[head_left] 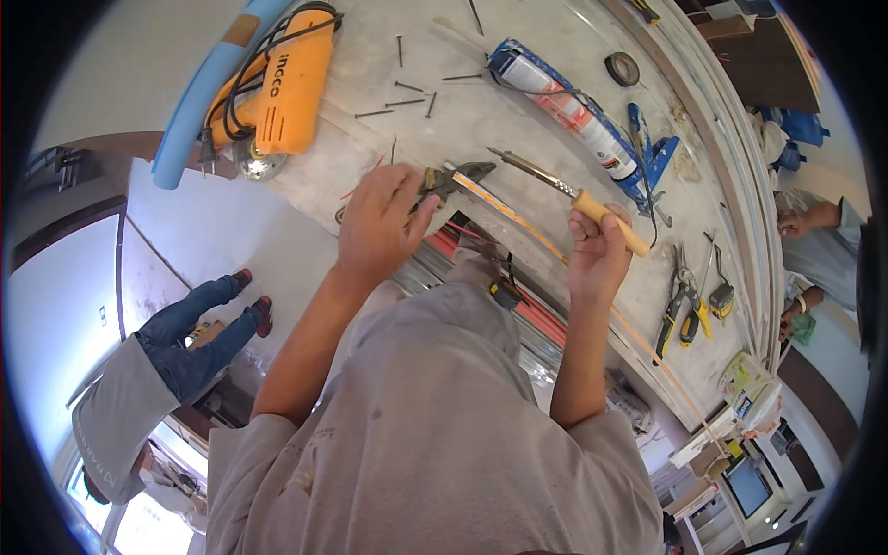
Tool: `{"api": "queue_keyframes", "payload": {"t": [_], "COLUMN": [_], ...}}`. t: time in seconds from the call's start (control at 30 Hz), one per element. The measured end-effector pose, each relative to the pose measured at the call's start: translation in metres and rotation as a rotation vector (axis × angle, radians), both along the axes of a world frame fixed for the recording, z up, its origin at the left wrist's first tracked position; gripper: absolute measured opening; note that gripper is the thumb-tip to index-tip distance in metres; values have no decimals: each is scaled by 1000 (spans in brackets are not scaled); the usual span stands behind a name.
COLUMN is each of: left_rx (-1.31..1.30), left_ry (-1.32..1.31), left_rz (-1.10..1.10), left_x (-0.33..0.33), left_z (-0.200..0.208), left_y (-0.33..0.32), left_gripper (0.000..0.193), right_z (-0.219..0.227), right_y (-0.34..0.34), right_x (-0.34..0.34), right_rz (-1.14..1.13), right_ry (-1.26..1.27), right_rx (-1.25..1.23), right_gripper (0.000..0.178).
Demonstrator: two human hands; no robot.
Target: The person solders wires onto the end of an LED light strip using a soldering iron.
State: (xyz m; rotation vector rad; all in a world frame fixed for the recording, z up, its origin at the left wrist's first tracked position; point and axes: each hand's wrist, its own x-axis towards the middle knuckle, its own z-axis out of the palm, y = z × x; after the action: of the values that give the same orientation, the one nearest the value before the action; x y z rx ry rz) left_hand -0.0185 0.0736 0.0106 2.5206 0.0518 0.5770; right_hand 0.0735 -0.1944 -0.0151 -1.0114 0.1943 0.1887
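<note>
My right hand [598, 254] grips a soldering iron [598, 207] by its wooden handle, its metal tip pointing up and left above the bench. My left hand [381, 222] is over a pair of pliers [474, 173], thumb and fingers apart; the hand covers part of the handles. The dark jaws lie by the end of a thin orange-and-white strip [507, 211], which runs down and right along the bench edge past my right hand. Thin red wire shows beside my left fingers. Whether those fingers touch the pliers is unclear.
An orange heat gun [301, 83] and blue tube [190, 116] lie at the far left. Several screws [404, 103], a caulking gun [592, 120] and black tape roll [622, 67] lie beyond. Snips [680, 296] and a tape measure [722, 298] sit right. People stand at left and right.
</note>
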Motion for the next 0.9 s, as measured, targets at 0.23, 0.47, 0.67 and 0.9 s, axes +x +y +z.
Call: {"api": "queue_keyframes", "payload": {"t": [0.23, 0.47, 0.67, 0.9], "left_rx": [187, 179, 199, 298], "left_ry": [-92, -95, -72, -33], "left_rz": [-206, -260, -280, -294], "left_x": [4, 30, 33, 20], "left_z": [-13, -20, -23, -23], "left_y": [-21, -25, -23, -20], "left_gripper": [32, 35, 38, 40], "right_z": [-15, -13, -9, -14], "right_y": [-4, -3, 51, 35], "right_x": [20, 25, -10, -7], "right_rz": [101, -35, -82, -64], "right_ry": [57, 112, 99, -142], "right_rx": [69, 225, 463, 28], "right_gripper": [28, 30, 33, 31]}}
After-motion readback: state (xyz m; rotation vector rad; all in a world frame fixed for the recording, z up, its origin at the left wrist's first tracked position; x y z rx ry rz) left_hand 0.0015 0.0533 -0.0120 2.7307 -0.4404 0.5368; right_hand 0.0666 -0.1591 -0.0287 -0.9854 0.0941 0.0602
